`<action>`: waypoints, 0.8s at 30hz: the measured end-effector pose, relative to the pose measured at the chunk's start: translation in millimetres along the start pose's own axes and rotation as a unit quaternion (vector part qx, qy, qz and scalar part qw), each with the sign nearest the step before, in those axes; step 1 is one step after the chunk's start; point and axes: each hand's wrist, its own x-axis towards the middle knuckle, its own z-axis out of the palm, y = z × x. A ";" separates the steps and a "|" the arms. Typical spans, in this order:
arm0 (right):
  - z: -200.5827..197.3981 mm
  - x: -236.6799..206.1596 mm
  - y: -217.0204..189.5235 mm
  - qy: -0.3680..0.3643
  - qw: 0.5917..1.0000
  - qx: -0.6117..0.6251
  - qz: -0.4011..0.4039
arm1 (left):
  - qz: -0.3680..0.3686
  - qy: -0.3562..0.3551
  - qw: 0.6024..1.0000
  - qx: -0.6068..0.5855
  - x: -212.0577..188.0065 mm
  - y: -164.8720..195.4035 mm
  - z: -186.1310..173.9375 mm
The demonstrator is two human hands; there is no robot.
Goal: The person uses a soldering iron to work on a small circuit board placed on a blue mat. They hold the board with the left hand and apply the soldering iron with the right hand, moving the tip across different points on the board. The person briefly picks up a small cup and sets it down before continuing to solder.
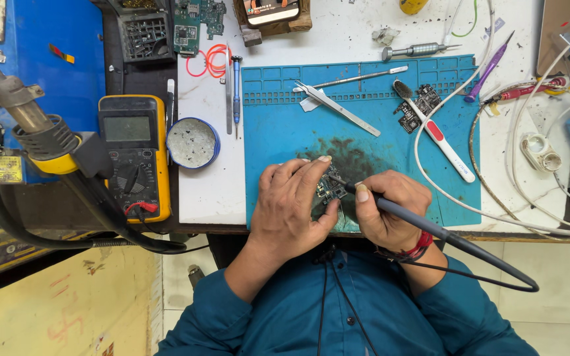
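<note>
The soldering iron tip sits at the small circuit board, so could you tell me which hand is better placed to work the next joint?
Probably the right hand: it grips the soldering iron like a pen, tip at the small circuit board. The left hand pins that board on the blue mat.

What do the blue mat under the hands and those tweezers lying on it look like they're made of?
The blue mat looks like soft rubber or silicone: a matte surface with moulded compartments along its top edge and a dark scorched stain near the hands. The tweezers look like bare metal: thin, silvery and shiny, though the exact metal is unclear.
</note>
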 end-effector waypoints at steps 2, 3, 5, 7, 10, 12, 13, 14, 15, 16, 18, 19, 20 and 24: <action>-0.2 -0.7 -0.4 0.000 1.000 -0.002 0.001 | -0.001 -0.001 1.000 0.000 -0.5 0.4 0.1; -0.4 -0.6 -0.4 0.000 1.000 -0.002 0.001 | 0.000 0.001 1.000 0.000 -0.3 0.6 0.3; -0.2 -0.2 -0.1 0.000 1.000 -0.002 0.002 | 0.001 0.003 1.000 0.001 0.1 0.3 0.5; -0.1 -0.2 -0.3 -0.002 1.000 -0.003 0.004 | 0.000 0.003 1.000 0.000 -0.2 0.5 0.4; -0.3 -0.2 -0.5 -0.002 1.000 -0.005 0.006 | 0.001 0.003 1.000 0.000 -0.1 0.1 0.3; -0.2 -0.2 -0.3 -0.001 1.000 -0.002 0.005 | 0.001 0.002 1.000 0.002 0.0 0.1 0.3; -0.2 0.1 -0.1 0.000 1.000 -0.001 0.004 | 0.000 0.002 1.000 0.003 0.2 0.1 0.3; -0.4 -0.1 -0.3 -0.001 1.000 -0.001 0.004 | 0.000 0.001 1.000 0.001 0.1 0.2 0.1; -0.6 -0.4 -0.6 -0.003 1.000 -0.002 0.004 | 0.000 0.001 1.000 0.000 0.0 0.5 0.0; -0.7 -0.3 -0.7 -0.004 1.000 -0.002 0.004 | 0.000 0.001 1.000 -0.001 0.1 0.5 -0.2; -0.8 -0.1 -0.7 -0.006 1.000 -0.003 0.005 | -0.001 -0.002 1.000 -0.001 0.2 0.4 -0.3; -1.2 -0.2 -0.9 -0.006 1.000 -0.004 0.007 | -0.002 -0.003 1.000 -0.002 0.1 0.4 -0.3; -1.3 -0.1 -1.0 -0.007 1.000 -0.006 0.006 | 0.000 -0.002 1.000 -0.003 0.1 0.3 -0.2; -0.8 0.0 -1.0 -0.008 1.000 -0.009 0.004 | 0.000 0.001 1.000 -0.005 -0.1 -0.3 0.6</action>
